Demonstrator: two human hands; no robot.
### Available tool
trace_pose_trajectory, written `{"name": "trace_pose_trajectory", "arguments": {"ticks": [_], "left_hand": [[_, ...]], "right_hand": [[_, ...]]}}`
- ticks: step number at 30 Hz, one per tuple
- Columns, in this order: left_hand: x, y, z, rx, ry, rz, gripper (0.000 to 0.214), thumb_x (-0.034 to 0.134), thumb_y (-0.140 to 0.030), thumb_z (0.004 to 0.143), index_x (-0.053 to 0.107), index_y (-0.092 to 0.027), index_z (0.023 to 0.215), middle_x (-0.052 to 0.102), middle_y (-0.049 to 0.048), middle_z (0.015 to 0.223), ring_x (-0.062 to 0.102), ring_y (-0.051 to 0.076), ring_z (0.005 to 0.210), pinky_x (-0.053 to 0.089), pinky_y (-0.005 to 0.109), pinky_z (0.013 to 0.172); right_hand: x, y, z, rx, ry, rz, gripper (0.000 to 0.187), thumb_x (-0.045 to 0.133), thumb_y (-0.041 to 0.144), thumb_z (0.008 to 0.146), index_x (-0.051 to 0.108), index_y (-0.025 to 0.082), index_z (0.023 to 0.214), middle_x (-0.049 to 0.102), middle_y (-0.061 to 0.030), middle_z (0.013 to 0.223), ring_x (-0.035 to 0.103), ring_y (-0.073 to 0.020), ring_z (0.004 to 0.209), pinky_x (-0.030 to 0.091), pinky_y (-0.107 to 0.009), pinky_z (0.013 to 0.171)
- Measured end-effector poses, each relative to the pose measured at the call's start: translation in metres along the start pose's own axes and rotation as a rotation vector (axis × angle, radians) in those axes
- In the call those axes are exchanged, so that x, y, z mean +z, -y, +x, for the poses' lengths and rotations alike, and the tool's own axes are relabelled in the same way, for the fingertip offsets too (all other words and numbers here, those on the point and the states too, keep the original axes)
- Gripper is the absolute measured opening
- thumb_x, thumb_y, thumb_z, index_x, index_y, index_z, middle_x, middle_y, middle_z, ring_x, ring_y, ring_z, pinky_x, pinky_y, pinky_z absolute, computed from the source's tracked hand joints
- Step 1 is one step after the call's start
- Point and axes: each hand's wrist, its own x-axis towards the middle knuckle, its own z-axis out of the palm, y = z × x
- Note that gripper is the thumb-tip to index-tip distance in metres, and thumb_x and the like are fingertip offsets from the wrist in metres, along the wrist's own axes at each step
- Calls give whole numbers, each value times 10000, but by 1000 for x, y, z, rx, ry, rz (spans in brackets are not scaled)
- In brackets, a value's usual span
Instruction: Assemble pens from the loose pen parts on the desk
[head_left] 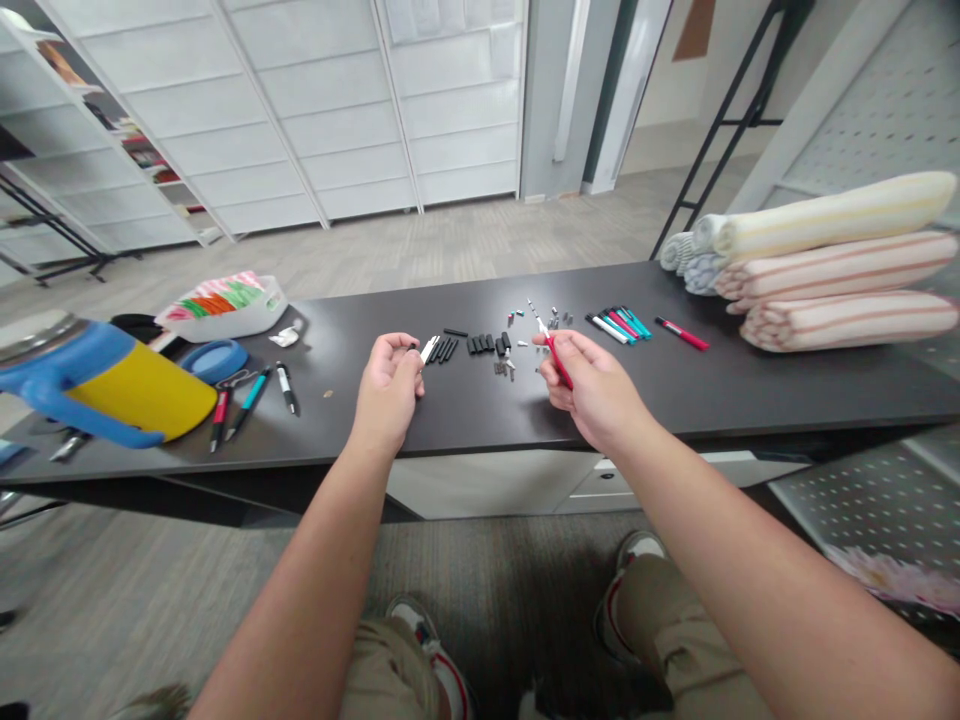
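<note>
My left hand (388, 388) is closed in a pinch above the desk, holding a slim white pen part (428, 349) with a dark end partly hidden by the fingers. My right hand (592, 380) is closed around a red pen barrel (559, 364). From the barrel's upper end a white refill (541, 323) sticks out. Between the hands lie several thin black tubes (442, 350) and a row of short black grips (486, 345). Small silver pieces (555, 318) are scattered beyond my right hand. To its right lie several pen barrels (621, 325) in white, red and teal.
A red pen (681, 333) lies near rolled striped towels (840, 265) on the right. At left stand a yellow and blue jug (139, 385) and a clear tray (244, 312) of colourful items. Several pens, including a white one (286, 388), lie beside the jug on the dark desk (787, 370).
</note>
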Motion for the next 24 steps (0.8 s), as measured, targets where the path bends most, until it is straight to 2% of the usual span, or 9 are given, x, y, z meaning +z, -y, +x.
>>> {"name": "trace_pose_trajectory", "arguments": {"ticks": [3, 6, 11, 16, 19, 24], "left_hand": [[-1, 2, 1, 26, -24, 12, 193, 622, -308, 951, 535, -246, 1112, 502, -66, 760, 461, 91, 571, 460, 222, 578], [1, 1, 2, 8, 41, 35, 211, 634, -343, 965, 560, -233, 1129, 594, -28, 838, 532, 98, 637, 487, 225, 621], [2, 0, 1, 47, 138, 94, 273, 626, -432, 1006, 607, -223, 1180, 678, 19, 908, 585, 119, 716, 494, 237, 674], [1, 2, 0, 73, 222, 185, 283, 617, -427, 1023, 613, -217, 1212, 716, 31, 967, 613, 121, 771, 495, 246, 729], [2, 2, 0, 45, 195, 97, 293, 590, -474, 1032, 537, -223, 1173, 776, 68, 1024, 659, 140, 823, 498, 259, 737], [4, -1, 0, 25, 128, -54, 381, 640, -554, 996, 435, -255, 1114, 813, 106, 1111, 729, 171, 907, 545, 303, 790]], "right_hand": [[1, -4, 0, -5, 40, -16, 388, 680, 616, 953, 622, 260, 1098, 452, 66, 680, 258, -101, 499, 172, -258, 469], [2, -6, 1, -16, 61, -89, 402, 690, 616, 942, 627, 253, 1104, 452, 68, 675, 305, -110, 515, 221, -257, 471], [2, -9, -2, -133, 73, -345, 372, 672, 573, 971, 671, 234, 1124, 478, 57, 696, 397, -129, 582, 313, -274, 537], [7, -7, -6, -221, 87, -592, 287, 652, 478, 996, 719, 229, 1120, 571, 30, 732, 486, -151, 647, 357, -299, 618], [9, -5, -6, -225, 82, -646, 281, 645, 470, 999, 724, 231, 1121, 596, 23, 746, 503, -159, 659, 361, -303, 627], [6, -9, -4, -211, 100, -548, 329, 643, 506, 1002, 691, 222, 1161, 557, 37, 728, 484, -154, 639, 361, -299, 620]]}}
